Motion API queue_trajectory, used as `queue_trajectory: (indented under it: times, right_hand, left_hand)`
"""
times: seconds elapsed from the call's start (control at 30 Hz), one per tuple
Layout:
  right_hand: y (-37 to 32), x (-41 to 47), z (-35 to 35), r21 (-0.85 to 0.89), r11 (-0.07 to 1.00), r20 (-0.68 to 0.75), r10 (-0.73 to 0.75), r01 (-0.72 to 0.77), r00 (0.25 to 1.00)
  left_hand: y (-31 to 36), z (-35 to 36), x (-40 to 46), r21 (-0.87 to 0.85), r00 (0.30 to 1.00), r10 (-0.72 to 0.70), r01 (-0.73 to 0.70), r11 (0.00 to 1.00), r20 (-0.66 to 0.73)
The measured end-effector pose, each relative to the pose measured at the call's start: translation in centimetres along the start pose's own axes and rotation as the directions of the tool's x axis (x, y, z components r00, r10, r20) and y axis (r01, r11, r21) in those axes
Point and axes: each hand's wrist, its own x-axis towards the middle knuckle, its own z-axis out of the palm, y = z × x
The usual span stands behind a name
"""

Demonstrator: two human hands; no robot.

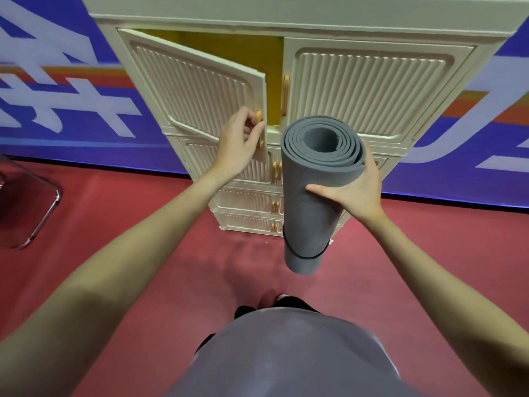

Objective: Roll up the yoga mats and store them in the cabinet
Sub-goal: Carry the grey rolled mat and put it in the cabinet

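A grey yoga mat (312, 213), rolled up and bound near its lower end by a thin black band, stands upright in the air in front of a cream cabinet (372, 90). My right hand (352, 190) grips the roll round its upper part. The cabinet's top left door (194, 87) is swung partly open, showing a yellow interior (243, 53). My left hand (240, 141) grips that door's orange handle at its free edge. The top right door is closed.
Smaller closed doors with orange handles (274, 170) fill the cabinet's lower rows. A blue wall banner with white lettering (71, 110) runs behind it. On the red floor (143, 210) at the left stands a clear chair with a metal frame (37, 213).
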Motion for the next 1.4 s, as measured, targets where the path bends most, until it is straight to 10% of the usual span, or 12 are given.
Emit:
queue_trajectory:
  times: [0.73,0.9,0.97,1.1,1.2,1.4]
  right_hand:
    - [-6.9,-9.2,9.9,0.113,0.994,0.062,-0.004,-0.003,0.998]
    - [-7.7,-10.0,10.7,0.108,0.994,0.002,0.032,-0.032,0.999]
    - [-8.0,-10.1,10.7,0.085,0.996,-0.018,0.041,-0.04,0.999]
    - [-9.2,-9.2,10.7,0.027,0.998,-0.015,0.058,-0.057,0.998]
    - [-11.2,-6.9,10.9,-0.036,0.999,0.012,0.027,-0.027,1.0]
    - [-14.4,-1.4,12.4,-0.09,0.996,0.093,-0.021,0.029,0.995]
  left_hand:
    - [-11.2,-17.5,-17.1,0.192,0.811,-0.157,0.313,0.93,-0.564]
    - [-11.2,-17.4,-17.2,-0.07,0.587,-0.509,0.61,0.789,-0.629]
    - [-10.9,-16.3,-18.1,-0.171,0.477,-0.658,0.719,0.674,-0.583]
    - [-11.2,-12.4,-20.8,0.017,0.729,-0.683,0.684,0.729,-0.051]
    - [-10.9,-9.4,-21.5,0.094,0.715,-0.617,0.625,0.775,0.331]
    - [-8.5,-4.1,-17.4,-0.196,0.734,-0.544,0.652,0.733,0.407]
